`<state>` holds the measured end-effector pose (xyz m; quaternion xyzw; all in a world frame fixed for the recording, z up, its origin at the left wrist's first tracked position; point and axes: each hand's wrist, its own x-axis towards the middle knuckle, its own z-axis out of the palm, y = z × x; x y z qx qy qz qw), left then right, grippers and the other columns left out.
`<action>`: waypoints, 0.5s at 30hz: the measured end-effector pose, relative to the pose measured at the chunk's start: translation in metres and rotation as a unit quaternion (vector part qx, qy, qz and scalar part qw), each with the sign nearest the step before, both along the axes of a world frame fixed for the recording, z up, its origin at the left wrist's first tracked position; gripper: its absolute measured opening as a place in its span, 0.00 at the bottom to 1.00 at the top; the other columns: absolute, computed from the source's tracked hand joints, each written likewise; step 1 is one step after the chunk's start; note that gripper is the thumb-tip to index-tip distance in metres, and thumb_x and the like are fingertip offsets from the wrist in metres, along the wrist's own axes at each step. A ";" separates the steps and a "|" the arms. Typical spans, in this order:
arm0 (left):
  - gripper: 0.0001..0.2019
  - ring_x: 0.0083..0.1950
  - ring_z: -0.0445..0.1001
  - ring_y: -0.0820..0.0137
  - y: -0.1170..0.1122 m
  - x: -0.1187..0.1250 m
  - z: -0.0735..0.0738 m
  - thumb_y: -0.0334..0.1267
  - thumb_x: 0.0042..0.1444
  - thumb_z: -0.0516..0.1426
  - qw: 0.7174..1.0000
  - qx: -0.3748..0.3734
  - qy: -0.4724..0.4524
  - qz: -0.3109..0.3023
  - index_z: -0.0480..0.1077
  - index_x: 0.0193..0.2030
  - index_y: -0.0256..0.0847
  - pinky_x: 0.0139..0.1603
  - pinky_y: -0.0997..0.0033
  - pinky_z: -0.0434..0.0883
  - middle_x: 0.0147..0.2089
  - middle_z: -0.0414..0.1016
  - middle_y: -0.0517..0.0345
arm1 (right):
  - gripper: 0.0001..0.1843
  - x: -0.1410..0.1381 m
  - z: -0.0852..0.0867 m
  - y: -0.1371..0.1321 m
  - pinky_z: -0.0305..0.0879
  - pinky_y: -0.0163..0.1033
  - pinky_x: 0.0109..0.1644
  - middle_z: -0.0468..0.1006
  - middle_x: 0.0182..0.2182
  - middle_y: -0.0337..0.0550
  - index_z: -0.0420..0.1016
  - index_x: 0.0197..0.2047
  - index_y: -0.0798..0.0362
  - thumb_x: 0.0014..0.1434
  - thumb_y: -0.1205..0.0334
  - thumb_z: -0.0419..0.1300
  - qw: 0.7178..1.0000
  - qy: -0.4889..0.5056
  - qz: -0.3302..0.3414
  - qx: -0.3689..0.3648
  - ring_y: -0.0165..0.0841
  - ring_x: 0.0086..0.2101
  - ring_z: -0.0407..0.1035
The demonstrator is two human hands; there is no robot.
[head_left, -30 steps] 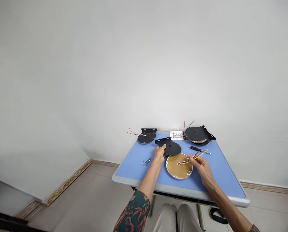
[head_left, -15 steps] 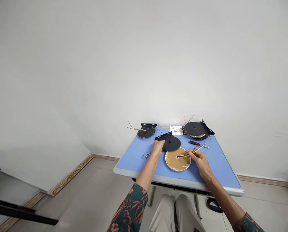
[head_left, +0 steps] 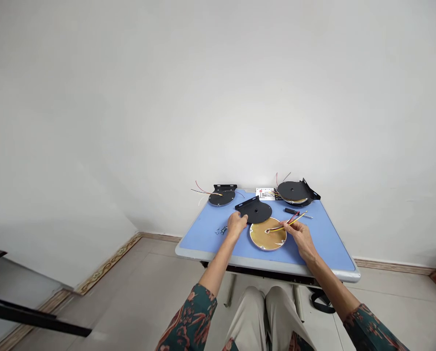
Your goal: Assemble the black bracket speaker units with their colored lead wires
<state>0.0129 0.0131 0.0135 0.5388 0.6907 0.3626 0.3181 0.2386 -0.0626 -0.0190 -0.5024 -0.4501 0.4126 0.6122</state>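
My left hand (head_left: 237, 223) is closed on the near left edge of a round black bracket plate (head_left: 258, 213), which has a slotted flange and a small centre hole. The plate's near side overlaps the far rim of a round tan disc (head_left: 263, 239) with a white edge. From the disc's middle comes a bundle of red, black, white and yellow wires (head_left: 297, 218). My right hand (head_left: 297, 234) pinches these wires at the disc's right side, their free ends pointing up and right.
Small screws (head_left: 221, 230) lie left of the disc on the blue table (head_left: 206, 243). A black-handled screwdriver (head_left: 291, 211) lies behind my right hand. At the back are a wired black disc unit (head_left: 221, 197), a printed card (head_left: 264, 194) and stacked black plates (head_left: 294, 191).
My left hand has slid toward the near edge of the black plate. My right hand keeps its pinch on the wires. The whole view has shifted slightly.
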 end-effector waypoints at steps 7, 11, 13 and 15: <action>0.12 0.54 0.75 0.62 -0.055 0.036 -0.020 0.34 0.65 0.56 0.938 0.246 0.169 -0.176 0.75 0.53 0.42 0.59 0.62 0.71 0.51 0.76 0.49 | 0.31 -0.002 0.005 -0.002 0.66 0.47 0.51 0.84 0.34 0.48 0.86 0.33 0.53 0.39 0.32 0.72 1.000 0.002 0.000 0.008 0.45 0.40 0.74; 0.10 0.51 0.75 0.64 -0.065 0.056 -0.028 0.32 0.63 0.58 0.931 0.220 0.181 -0.227 0.77 0.50 0.42 0.57 0.64 0.72 0.49 0.75 0.52 | 0.33 -0.001 0.007 -0.004 0.68 0.50 0.51 0.85 0.35 0.50 0.85 0.33 0.54 0.38 0.31 0.72 1.000 -0.016 0.001 0.002 0.47 0.40 0.75; 0.10 0.49 0.75 0.66 -0.062 0.060 -0.030 0.31 0.64 0.57 0.936 0.198 0.176 -0.231 0.78 0.48 0.41 0.54 0.68 0.72 0.48 0.75 0.52 | 0.30 0.000 0.008 -0.004 0.70 0.50 0.52 0.85 0.37 0.50 0.86 0.34 0.53 0.40 0.34 0.73 1.000 -0.025 -0.001 0.006 0.48 0.42 0.76; 0.09 0.47 0.74 0.66 -0.057 0.061 -0.032 0.32 0.65 0.56 0.938 0.195 0.185 -0.220 0.79 0.46 0.42 0.52 0.68 0.72 0.47 0.75 0.52 | 0.27 0.001 0.007 -0.003 0.71 0.51 0.52 0.85 0.38 0.50 0.86 0.36 0.52 0.43 0.36 0.72 0.999 -0.038 0.012 0.011 0.49 0.43 0.77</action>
